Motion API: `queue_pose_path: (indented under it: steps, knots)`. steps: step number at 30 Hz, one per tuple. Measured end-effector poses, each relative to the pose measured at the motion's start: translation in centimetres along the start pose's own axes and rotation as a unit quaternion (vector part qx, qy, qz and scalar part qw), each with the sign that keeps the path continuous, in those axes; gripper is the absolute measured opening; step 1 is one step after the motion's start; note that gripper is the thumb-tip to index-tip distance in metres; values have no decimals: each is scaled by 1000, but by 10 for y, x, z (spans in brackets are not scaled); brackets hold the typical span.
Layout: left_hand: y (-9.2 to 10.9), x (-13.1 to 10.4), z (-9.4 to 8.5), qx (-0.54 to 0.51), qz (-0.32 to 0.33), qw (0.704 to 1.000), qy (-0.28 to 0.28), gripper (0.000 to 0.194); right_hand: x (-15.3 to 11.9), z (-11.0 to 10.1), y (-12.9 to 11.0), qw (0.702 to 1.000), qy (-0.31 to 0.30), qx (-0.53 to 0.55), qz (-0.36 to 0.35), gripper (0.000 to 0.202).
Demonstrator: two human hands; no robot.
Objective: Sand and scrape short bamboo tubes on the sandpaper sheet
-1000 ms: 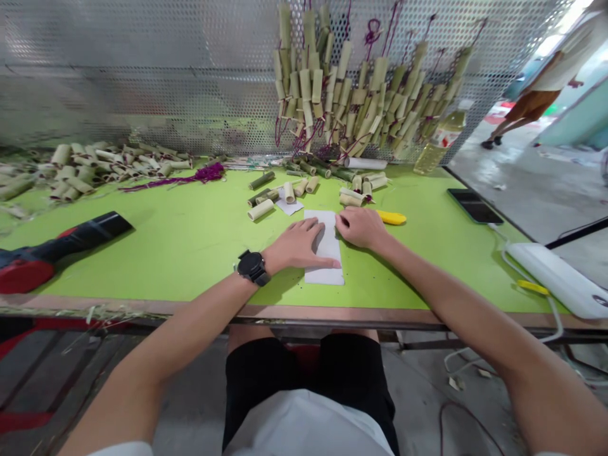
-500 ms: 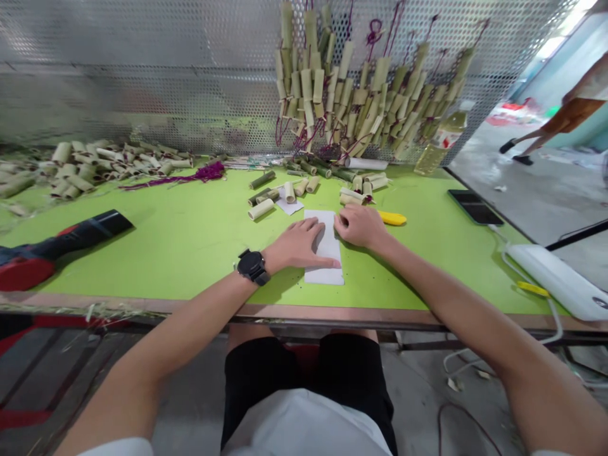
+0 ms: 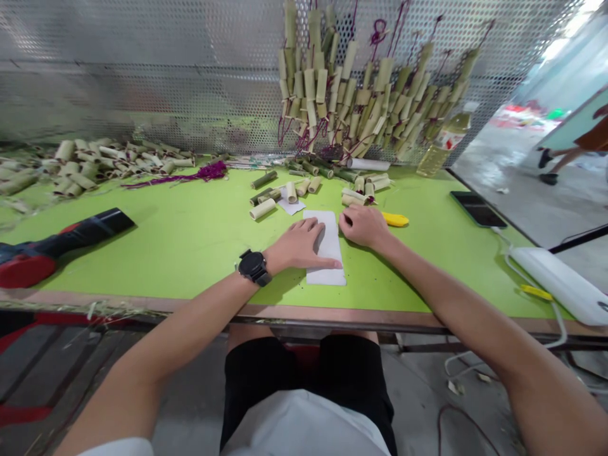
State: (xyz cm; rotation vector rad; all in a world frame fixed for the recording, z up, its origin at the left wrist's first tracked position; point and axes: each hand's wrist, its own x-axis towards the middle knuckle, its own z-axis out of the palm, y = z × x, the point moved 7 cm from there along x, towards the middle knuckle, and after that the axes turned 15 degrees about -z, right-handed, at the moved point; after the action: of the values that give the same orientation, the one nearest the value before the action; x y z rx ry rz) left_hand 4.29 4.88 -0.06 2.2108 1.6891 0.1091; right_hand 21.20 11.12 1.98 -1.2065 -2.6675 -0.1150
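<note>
A white sheet of paper (image 3: 327, 276) lies lengthwise on the green tabletop in front of me. My left hand (image 3: 301, 244) rests flat on it, fingers stretched and thumb spread across toward the right edge. Beside the sheet's upper right edge, my right hand (image 3: 363, 226) is curled into a loose fist on the table. Its inner fingers are hidden, so I cannot make out what is in them, if anything. A yellow handle-like object (image 3: 395, 220) shows just behind the right hand, partly covered by it. Short bamboo tubes (image 3: 263, 209) lie beyond the left hand, near a smaller paper piece (image 3: 294, 207).
Bamboo tubes (image 3: 83, 168) are heaped at the far left by purple cord (image 3: 211, 171). A black-and-red power tool (image 3: 90, 229) lies left. Strung bamboo (image 3: 337, 95) hangs behind. At right are a bottle (image 3: 439, 152), phone (image 3: 477, 209) and white power bank-like box (image 3: 560, 285).
The right hand has shifted slightly right, and the paper sheet looks turned a little. My left hand stays flat on it. A person in the background has moved to the right.
</note>
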Motion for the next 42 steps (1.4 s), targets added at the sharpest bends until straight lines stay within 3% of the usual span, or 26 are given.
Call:
queue_pose_path:
  steps: [4, 10, 15, 23, 30, 35, 42]
  knots:
    - [-2, 0, -1, -5, -5, 1000, 7, 124, -1, 0, -9, 1000, -2, 8, 13, 44]
    - [-2, -1, -1, -2, -5, 1000, -5, 128, -9, 2, 1, 998, -59, 31, 12, 58]
    - [-2, -1, -1, 1, -7, 1000, -6, 132, -12, 0, 4, 997, -58, 17, 50, 61]
    - [4, -2, -1, -8, 7, 1000, 1, 119, 0, 3, -32, 1000, -29, -3, 6, 50]
    - [1, -1, 1, -3, 4, 1000, 4, 123, -1, 1, -9, 998, -34, 0, 48, 51]
    - [2, -1, 0, -8, 10, 1000, -1, 123, -5, 4, -19, 999, -42, 9, 3, 50]
    - [2, -2, 1, -6, 6, 1000, -5, 127, -3, 3, -6, 999, -31, -4, 23, 51]
